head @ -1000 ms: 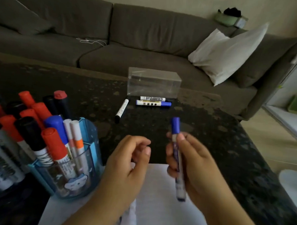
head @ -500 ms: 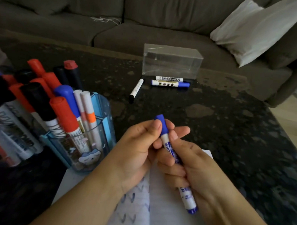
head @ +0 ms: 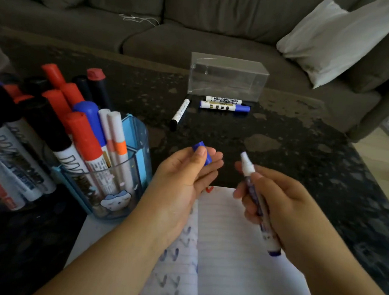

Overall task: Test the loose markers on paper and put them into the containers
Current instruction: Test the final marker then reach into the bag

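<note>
My right hand point(head: 282, 209) grips an uncapped blue marker point(head: 254, 192), its pale tip pointing up and away. My left hand point(head: 183, 176) pinches the marker's blue cap point(head: 203, 151) between thumb and fingers, a short gap from the tip. Both hands hover over lined paper point(head: 229, 249) with several blue check marks down its left side. Three loose markers lie farther back on the dark table: a black-capped one point(head: 179, 112), a blue-capped one point(head: 225, 107) and another point(head: 223, 100) behind it. A blue transparent cup point(head: 125, 189) at the left holds several markers.
A clear rectangular box point(head: 227, 77) stands behind the loose markers. More large markers point(head: 15, 139) stand in a second container at the far left edge. A grey sofa point(head: 171, 35) with a white pillow point(head: 334, 39) runs behind the table point(head: 300, 152).
My left hand has pulled the blue cap off the marker and moved left with it. The right hand holds the uncapped marker, shifted slightly right.
</note>
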